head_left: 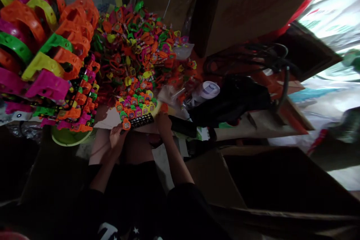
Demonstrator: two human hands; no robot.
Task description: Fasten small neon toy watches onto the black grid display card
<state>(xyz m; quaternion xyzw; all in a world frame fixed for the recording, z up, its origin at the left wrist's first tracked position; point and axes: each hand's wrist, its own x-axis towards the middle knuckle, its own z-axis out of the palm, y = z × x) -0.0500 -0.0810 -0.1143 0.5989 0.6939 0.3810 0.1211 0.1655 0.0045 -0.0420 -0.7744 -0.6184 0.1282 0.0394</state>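
Left hand and right hand flank a black rack of toy watches

At the far left, a tall stack of filled racks carries larger-looking pieces in orange, pink, yellow and green, close to the camera. Below it shows the rim of a yellow-green basin. Further in, a loose heap of similarly coloured pieces spreads behind the work area. A pale sheet lies in front of it, near the person's knees.

The left hand is at the near left corner of the rack, its fingers against an orange watch there; whether they grip it or the rack cannot be told in the dim light. The rack sits between the two hands, in front of the heap. Watches fill its farther rows, while the black lattice shows along the near edge.

The right hand is just beyond the rack's right end, its fingers gathered at an orange piece; how firmly they close on it cannot be made out. Crumpled clear plastic lies behind that hand. Further right come a white container on its side, a bundle of black material and an open cardboard box, nearer the person. Pale plastic bags fill the bright far right.
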